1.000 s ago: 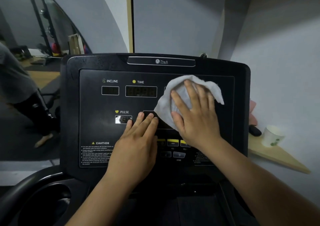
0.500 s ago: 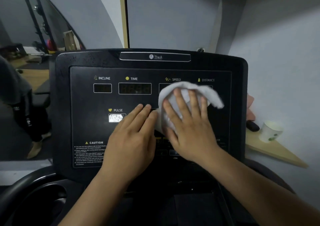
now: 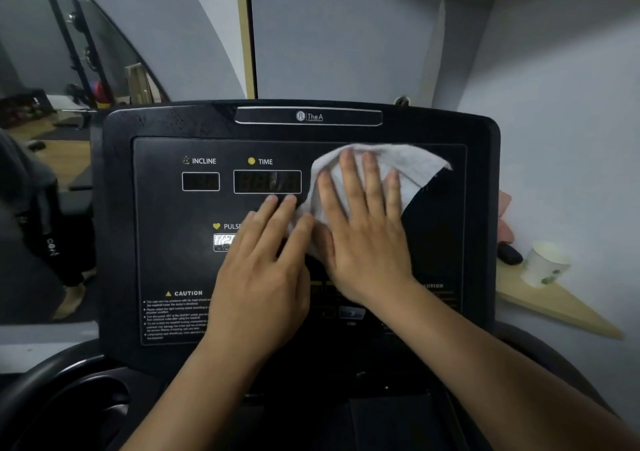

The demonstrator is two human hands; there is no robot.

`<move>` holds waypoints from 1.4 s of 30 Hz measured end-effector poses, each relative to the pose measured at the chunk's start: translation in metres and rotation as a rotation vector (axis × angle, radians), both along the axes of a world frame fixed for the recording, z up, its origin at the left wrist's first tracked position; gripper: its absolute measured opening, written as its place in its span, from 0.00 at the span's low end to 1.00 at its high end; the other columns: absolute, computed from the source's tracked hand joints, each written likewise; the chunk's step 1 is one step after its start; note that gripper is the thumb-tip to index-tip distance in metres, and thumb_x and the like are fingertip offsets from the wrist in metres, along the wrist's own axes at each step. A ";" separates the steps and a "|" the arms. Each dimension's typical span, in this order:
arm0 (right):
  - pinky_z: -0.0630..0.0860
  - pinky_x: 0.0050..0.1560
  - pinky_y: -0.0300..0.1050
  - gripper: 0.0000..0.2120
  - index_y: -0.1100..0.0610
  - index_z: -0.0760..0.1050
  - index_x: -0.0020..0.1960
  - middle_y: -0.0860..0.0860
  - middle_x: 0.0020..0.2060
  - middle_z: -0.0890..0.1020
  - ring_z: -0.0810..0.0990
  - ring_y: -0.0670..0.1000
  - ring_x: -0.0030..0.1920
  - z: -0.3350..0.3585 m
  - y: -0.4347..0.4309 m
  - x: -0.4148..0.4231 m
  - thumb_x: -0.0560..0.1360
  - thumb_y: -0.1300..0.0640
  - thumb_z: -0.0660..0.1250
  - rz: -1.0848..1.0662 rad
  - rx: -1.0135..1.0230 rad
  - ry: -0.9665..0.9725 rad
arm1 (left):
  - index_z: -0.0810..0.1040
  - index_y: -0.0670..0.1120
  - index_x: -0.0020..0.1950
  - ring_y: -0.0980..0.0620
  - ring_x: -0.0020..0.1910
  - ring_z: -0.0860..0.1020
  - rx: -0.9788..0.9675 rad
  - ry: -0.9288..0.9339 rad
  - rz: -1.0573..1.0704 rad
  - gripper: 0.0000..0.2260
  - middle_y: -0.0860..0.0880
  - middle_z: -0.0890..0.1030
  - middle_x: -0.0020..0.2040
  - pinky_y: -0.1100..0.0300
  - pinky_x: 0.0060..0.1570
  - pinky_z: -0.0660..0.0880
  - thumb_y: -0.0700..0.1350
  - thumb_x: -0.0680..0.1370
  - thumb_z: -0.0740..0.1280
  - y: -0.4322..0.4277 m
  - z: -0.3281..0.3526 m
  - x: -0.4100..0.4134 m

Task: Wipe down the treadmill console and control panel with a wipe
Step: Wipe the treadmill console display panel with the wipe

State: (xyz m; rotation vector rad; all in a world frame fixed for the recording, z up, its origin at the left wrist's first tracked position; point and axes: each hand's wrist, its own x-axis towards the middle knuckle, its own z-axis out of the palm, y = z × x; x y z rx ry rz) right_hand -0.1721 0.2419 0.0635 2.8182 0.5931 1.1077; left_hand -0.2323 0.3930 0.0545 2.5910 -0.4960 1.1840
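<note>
The black treadmill console [image 3: 162, 229] fills the middle of the view, with INCLINE, TIME and PULSE readouts on its left half. A crumpled white wipe [image 3: 412, 170] lies over the upper right displays. My right hand [image 3: 363, 239] presses flat on the wipe, fingers spread and pointing up. Beside it my left hand [image 3: 266, 277] rests flat on the panel's middle, fingertips touching the wipe's lower left edge and covering part of the PULSE label. The buttons below are mostly hidden by both hands.
A wooden corner shelf [image 3: 554, 308] at the right wall carries a white paper cup [image 3: 542, 265] and a dark small object [image 3: 509, 253]. A cup holder [image 3: 86, 405] sits at lower left. A mirror [image 3: 52, 139] to the left reflects a person's legs and gym racks.
My right hand slid the wipe down toward the panel's middle, then back up over the upper right displays. My left hand shifted up slightly alongside it.
</note>
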 end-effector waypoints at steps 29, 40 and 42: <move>0.47 0.76 0.61 0.30 0.49 0.57 0.78 0.58 0.78 0.55 0.48 0.60 0.78 0.019 -0.041 -0.007 0.79 0.39 0.54 -0.039 0.108 0.010 | 0.63 0.48 0.78 0.32 0.78 0.51 0.186 0.152 0.201 0.28 0.40 0.58 0.79 0.29 0.71 0.52 0.55 0.79 0.59 0.005 -0.012 0.009; 0.43 0.75 0.64 0.35 0.52 0.47 0.79 0.59 0.79 0.47 0.42 0.61 0.78 -0.009 -0.077 0.000 0.79 0.36 0.51 -0.014 -0.123 -0.005 | 0.61 0.51 0.79 0.35 0.79 0.49 0.199 0.129 0.218 0.28 0.43 0.57 0.80 0.31 0.72 0.51 0.58 0.80 0.58 0.009 -0.016 0.011; 0.43 0.74 0.66 0.35 0.52 0.44 0.80 0.60 0.79 0.45 0.41 0.62 0.78 0.015 -0.062 0.015 0.79 0.37 0.48 -0.121 0.013 -0.020 | 0.62 0.51 0.79 0.35 0.79 0.51 0.188 0.132 0.207 0.28 0.43 0.57 0.80 0.31 0.72 0.52 0.58 0.80 0.59 0.009 -0.016 0.011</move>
